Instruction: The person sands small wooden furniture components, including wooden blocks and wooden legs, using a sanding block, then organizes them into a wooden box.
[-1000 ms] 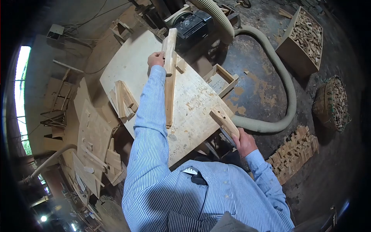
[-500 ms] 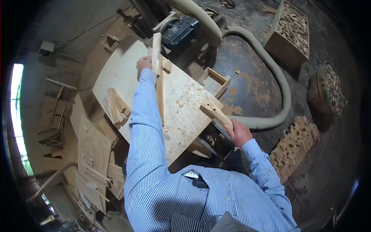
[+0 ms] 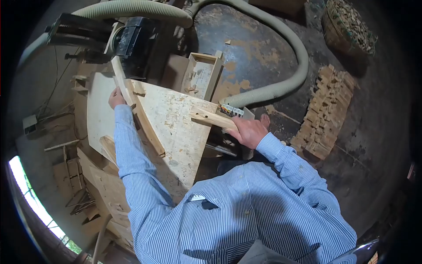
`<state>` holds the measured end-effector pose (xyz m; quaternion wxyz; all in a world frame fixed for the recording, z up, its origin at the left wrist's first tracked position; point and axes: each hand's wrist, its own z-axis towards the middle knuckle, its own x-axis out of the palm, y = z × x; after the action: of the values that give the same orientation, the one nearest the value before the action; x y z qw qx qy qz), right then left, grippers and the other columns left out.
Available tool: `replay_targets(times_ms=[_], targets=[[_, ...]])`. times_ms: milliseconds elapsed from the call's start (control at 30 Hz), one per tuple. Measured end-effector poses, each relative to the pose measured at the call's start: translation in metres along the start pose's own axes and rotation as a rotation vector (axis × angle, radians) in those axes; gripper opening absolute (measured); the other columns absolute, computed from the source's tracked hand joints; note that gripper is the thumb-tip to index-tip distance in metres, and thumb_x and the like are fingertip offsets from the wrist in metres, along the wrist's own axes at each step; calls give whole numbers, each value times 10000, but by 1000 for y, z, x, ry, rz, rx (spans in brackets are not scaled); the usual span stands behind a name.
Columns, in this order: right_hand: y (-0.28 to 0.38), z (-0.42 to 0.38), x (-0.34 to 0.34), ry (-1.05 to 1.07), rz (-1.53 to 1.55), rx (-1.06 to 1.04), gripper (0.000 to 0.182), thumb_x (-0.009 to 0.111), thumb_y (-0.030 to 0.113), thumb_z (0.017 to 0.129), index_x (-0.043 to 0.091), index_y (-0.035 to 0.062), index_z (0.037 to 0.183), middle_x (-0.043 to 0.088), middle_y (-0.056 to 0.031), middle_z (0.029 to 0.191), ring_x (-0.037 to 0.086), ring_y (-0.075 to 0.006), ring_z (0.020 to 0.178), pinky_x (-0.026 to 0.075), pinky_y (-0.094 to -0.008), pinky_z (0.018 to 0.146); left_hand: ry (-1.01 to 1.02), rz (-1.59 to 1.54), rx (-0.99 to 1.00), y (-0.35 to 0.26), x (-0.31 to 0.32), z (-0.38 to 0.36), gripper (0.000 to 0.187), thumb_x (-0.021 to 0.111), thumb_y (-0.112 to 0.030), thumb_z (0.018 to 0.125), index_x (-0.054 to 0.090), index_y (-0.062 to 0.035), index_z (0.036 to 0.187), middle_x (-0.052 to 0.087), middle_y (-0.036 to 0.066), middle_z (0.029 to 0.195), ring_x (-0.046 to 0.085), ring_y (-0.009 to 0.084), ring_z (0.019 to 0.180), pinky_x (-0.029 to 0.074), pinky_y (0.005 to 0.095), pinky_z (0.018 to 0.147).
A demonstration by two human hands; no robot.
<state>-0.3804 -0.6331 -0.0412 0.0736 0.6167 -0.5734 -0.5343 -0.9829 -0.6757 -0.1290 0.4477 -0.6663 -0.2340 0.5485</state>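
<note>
My left hand [image 3: 117,97] is closed at the edge of a pale wooden piece [image 3: 121,78], which lies by a wooden block [image 3: 138,87] at the far side of the worktable [image 3: 176,127]. A long wooden strip [image 3: 148,130] runs from there toward me on the tabletop. My right hand [image 3: 251,132] wraps round one end of a wooden bar [image 3: 213,118] with dark holes near its other end, which reaches over the table's right edge. The fingertips of my left hand are partly hidden.
A dark motor [image 3: 132,39] stands beyond the table. An open wooden box [image 3: 204,75] sits past the far edge. A thick hose [image 3: 301,57] curves over the floor. Stacked wood blocks [image 3: 327,114] and a basket of offcuts [image 3: 347,26] are at the right.
The view has turned, so the table and machine now appear farther left. My right hand has brought the bar's far end over the tabletop edge. My left hand still touches the pale piece.
</note>
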Motion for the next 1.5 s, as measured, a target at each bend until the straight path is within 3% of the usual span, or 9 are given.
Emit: replay_targets(times_ms=[233,400,533,600,667,800,867,900,1500], targets=[[-21,-10,-8,-44,56,-41,438,577,441,980,556,15,1077,681,-233,951,677,-411,862,550,-500,780,48,-61,-106,-22,7,-28,293,726,-135,913,706,60,1130,736,154,997,701,212,839,589,316,766],[-18,-2,-21,-41,70,-19,412,622,417,951,561,23,1052,680,-245,901,671,-437,803,538,-530,717,-137,544,109,-43,7,-23,326,745,-247,822,749,-47,1079,743,174,1039,714,296,944,553,405,884],[12,4,-17,-90,56,-62,395,628,386,949,569,18,1079,687,-250,901,673,-444,804,535,-523,709,-285,886,297,-60,-11,-22,236,664,-229,898,737,-74,1060,664,176,972,663,368,889,533,481,823],[19,1,-15,-47,21,-61,393,621,377,955,573,16,1103,686,-254,926,671,-451,822,536,-519,720,-99,795,481,-55,-20,-40,231,663,-226,909,738,-67,1059,638,186,986,655,373,895,525,459,830],[32,3,-12,-20,-1,-3,396,604,382,964,573,16,1111,684,-257,947,668,-454,848,534,-522,733,-110,508,318,-50,-30,-43,261,680,-222,890,742,-58,1084,669,196,966,663,373,896,529,441,833],[40,4,-7,16,-24,31,388,573,389,977,556,27,1115,676,-257,948,661,-461,853,533,-528,738,-133,502,62,-8,-40,-32,267,698,-192,883,741,-10,1074,719,186,917,711,299,807,573,394,743],[41,4,-5,15,-38,26,376,571,382,978,554,35,1120,674,-256,947,659,-463,852,533,-531,736,9,50,-261,-22,-32,-42,240,716,-169,880,743,28,1014,743,161,866,724,213,691,588,340,606],[49,6,-5,15,-45,37,364,569,376,980,552,42,1124,673,-255,946,658,-465,850,532,-534,734,-32,-34,-274,-25,-30,-40,191,744,-148,869,753,15,969,736,97,813,657,133,570,537,264,528],[48,5,1,3,-58,25,339,565,343,975,554,47,1139,670,-254,941,667,-462,834,538,-533,728,-59,-178,-314,-17,-3,3,117,770,-112,843,758,-7,894,726,64,749,631,115,567,520,278,530]])
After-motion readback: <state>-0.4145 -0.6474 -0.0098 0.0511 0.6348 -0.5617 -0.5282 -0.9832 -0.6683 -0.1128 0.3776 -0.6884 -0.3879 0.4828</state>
